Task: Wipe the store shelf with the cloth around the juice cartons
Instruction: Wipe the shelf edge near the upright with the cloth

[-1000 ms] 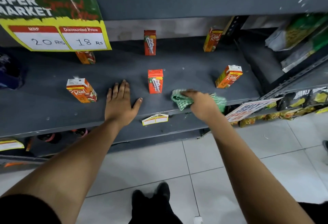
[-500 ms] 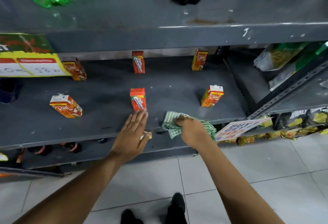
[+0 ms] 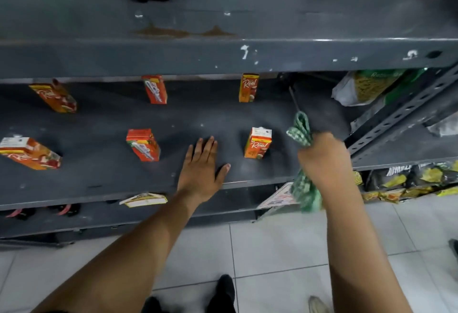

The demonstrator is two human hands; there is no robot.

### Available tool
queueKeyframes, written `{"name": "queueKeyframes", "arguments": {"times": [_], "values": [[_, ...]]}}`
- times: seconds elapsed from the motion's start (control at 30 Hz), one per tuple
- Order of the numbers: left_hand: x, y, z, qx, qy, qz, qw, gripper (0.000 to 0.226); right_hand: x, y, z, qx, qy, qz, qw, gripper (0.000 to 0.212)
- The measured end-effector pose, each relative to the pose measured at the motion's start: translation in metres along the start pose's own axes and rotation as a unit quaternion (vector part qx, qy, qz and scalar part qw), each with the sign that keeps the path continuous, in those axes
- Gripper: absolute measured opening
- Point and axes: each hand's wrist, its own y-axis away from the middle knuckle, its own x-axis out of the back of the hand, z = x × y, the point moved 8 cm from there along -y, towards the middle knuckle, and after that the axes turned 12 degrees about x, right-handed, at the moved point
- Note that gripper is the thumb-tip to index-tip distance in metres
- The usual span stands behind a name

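Several orange and red juice cartons stand in two rows on the grey shelf (image 3: 99, 183). In the front row are a left carton (image 3: 29, 153), a middle carton (image 3: 143, 144) and a right carton (image 3: 257, 142); the back row holds three more, the right one (image 3: 248, 87) upright. My left hand (image 3: 200, 171) lies flat, fingers apart, on the shelf between the middle and right front cartons. My right hand (image 3: 322, 161) is closed on the green checked cloth (image 3: 301, 129), lifted at the shelf's right end; the cloth's tail hangs below my fist.
An upper grey shelf (image 3: 223, 57) overhangs the cartons. A perforated metal upright (image 3: 396, 119) stands just right of my right hand, with bagged goods (image 3: 366, 87) behind it. Price labels (image 3: 143, 199) hang from the shelf's front edge. Snack packets (image 3: 409, 183) fill the lower right shelf.
My right hand has moved right and lifted the cloth off the front edge of the shelf. My left hand has slid right, onto the shelf between two front cartons. The view shifted left.
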Motion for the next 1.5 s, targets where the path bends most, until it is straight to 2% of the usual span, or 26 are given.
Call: {"name": "queueKeyframes", "arguments": {"times": [0.07,0.13,0.2,0.33,0.4,0.5,0.53,0.6,0.67,0.73,0.8,0.83,0.93,1.03,1.2,1.37,1.5], "values": [[-0.002,0.001,0.001,-0.005,-0.02,0.01,1.0,0.078,0.005,-0.032,-0.011,0.048,0.022,0.009,0.999,0.017],[-0.003,0.0,0.002,-0.008,-0.029,0.007,1.0,0.079,-0.01,-0.068,-0.021,0.102,0.003,-0.026,0.994,0.023],[-0.004,-0.001,0.002,-0.005,-0.031,0.007,0.999,0.08,-0.034,-0.107,-0.03,0.15,-0.042,-0.062,0.986,0.022],[-0.002,-0.003,0.002,-0.001,-0.028,0.017,0.999,0.079,-0.094,-0.16,-0.051,0.221,-0.059,-0.131,0.965,0.021],[-0.001,-0.003,0.002,-0.004,-0.026,0.019,0.999,0.078,-0.121,-0.168,-0.063,0.254,-0.063,-0.175,0.949,0.032],[-0.001,-0.002,0.003,-0.005,-0.027,0.02,0.999,0.079,-0.159,-0.157,-0.065,0.28,-0.042,-0.293,0.913,0.071],[-0.001,-0.003,0.003,-0.004,-0.03,0.02,0.999,0.079,-0.166,-0.155,-0.062,0.286,-0.039,-0.315,0.904,0.078],[-0.003,-0.003,0.002,0.002,-0.034,0.017,0.999,0.079,-0.168,-0.151,-0.058,0.295,-0.044,-0.34,0.892,0.079],[-0.003,-0.003,0.001,0.004,-0.03,0.021,0.999,0.078,-0.169,-0.147,-0.048,0.276,-0.079,-0.355,0.89,0.068],[-0.003,-0.003,0.0,0.004,-0.027,0.023,0.999,0.078,-0.169,-0.149,-0.03,0.215,-0.146,-0.336,0.905,0.05],[-0.004,-0.003,-0.001,0.006,-0.029,0.02,0.999,0.078,-0.164,-0.152,-0.009,0.138,-0.199,-0.279,0.929,0.03],[-0.004,-0.003,-0.001,0.006,-0.031,0.019,0.999,0.078,-0.16,-0.15,-0.001,0.115,-0.197,-0.249,0.941,0.028],[-0.003,-0.003,-0.001,0.005,-0.03,0.017,0.999,0.077,-0.134,-0.135,0.014,0.114,-0.04,-0.157,0.98,0.024],[-0.004,-0.003,-0.001,0.003,-0.032,0.018,0.999,0.077,-0.105,-0.11,0.013,0.115,0.108,-0.075,0.985,0.025],[-0.003,-0.003,-0.001,0.001,-0.028,0.019,0.999,0.078,-0.099,-0.075,0.011,0.061,0.196,-0.122,0.971,0.03],[-0.004,-0.002,-0.001,-0.004,-0.019,0.018,1.0,0.079,-0.103,-0.037,0.016,0.015,0.188,-0.165,0.968,0.028],[-0.004,-0.002,0.0,-0.013,-0.001,0.011,1.0,0.081,-0.107,0.0,0.013,0.041,0.228,-0.199,0.952,0.026]]}}
